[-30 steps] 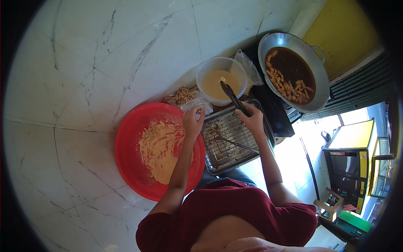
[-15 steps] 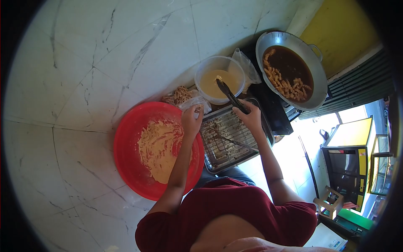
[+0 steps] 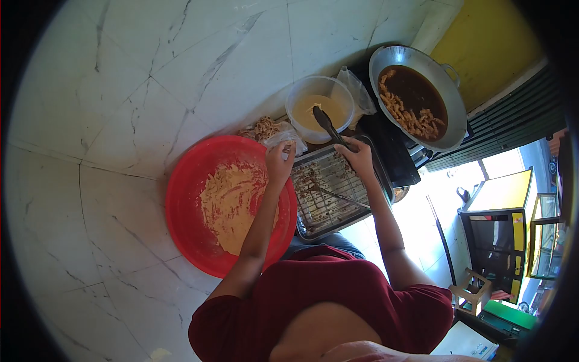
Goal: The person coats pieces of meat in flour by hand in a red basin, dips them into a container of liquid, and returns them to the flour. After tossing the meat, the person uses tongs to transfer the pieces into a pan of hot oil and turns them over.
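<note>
My right hand (image 3: 359, 158) is closed round dark tongs (image 3: 327, 125), whose tips reach over a clear tub (image 3: 292, 99) of pale batter (image 3: 307, 113). A small pale piece shows at the tips. Fingers of my left hand (image 3: 279, 163) are pinched together beside a clear plastic bag (image 3: 288, 137); what they hold, if anything, is too small to name. Below and left of that hand lies a red basin (image 3: 188, 241) with pale flour (image 3: 226, 202). A wire rack on a metal tray (image 3: 329, 208), with crumbs and a thin utensil on it, sits between my forearms.
A large wok (image 3: 453, 114) of dark oil with golden fried strips (image 3: 410, 117) stands on a black stove (image 3: 392, 158) at upper right. Shredded pieces (image 3: 265, 128) lie behind the basin. A tiled wall, a stool (image 3: 473, 292) and a yellow-framed cart (image 3: 497, 232) are around.
The tongs have shifted slightly, their tips still over the batter tub. The camera view has moved a little. My left hand keeps its pinch near the bag.
</note>
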Action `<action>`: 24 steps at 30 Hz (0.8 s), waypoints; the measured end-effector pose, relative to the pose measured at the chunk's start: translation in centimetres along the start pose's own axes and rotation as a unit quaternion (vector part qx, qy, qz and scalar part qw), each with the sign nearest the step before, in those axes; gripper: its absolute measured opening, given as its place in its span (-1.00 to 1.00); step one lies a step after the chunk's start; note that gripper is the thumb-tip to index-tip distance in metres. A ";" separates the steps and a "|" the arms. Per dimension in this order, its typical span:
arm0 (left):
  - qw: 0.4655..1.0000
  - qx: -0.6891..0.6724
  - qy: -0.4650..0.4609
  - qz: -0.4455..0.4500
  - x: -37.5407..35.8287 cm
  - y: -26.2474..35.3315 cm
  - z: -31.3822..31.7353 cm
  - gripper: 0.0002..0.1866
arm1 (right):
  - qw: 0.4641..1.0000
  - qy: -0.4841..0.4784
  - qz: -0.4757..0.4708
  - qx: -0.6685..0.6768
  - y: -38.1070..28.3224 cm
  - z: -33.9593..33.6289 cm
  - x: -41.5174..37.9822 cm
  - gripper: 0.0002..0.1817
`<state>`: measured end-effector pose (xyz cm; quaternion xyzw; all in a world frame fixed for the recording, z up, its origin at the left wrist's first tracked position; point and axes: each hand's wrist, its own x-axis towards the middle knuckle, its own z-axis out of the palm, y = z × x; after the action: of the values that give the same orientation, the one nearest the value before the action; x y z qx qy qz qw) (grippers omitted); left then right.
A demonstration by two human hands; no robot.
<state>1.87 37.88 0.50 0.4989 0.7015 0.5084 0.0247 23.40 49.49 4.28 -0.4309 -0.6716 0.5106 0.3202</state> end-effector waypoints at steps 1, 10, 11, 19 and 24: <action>1.000 -0.027 0.006 -0.002 -0.3 -0.1 -0.2 -0.79 | 0.998 -0.019 0.045 0.050 -0.9 -0.1 -0.3 -0.56; 0.900 -0.307 0.160 -0.265 -11.4 -2.0 -12.8 -0.72 | 0.964 -0.250 0.085 0.006 -8.3 2.9 -5.0 -0.53; 0.898 -0.287 0.175 -0.283 -13.7 -2.9 -15.0 -0.73 | 0.956 -0.284 0.054 -0.039 -8.8 4.2 -5.4 -0.52; 0.898 -0.126 0.311 -0.284 -23.4 -1.2 -27.4 -0.71 | 0.735 -0.555 -0.172 -0.351 -9.5 16.1 -10.0 -0.53; 0.891 -0.126 0.300 -0.317 -25.7 -0.7 -27.3 -0.71 | 0.679 -0.557 -0.269 -0.395 -8.9 19.7 -13.0 -0.47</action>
<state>-0.52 0.50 1.00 0.0662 0.7268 0.6827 0.0356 9.48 28.68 7.60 0.0460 -0.9521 0.2351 -0.1900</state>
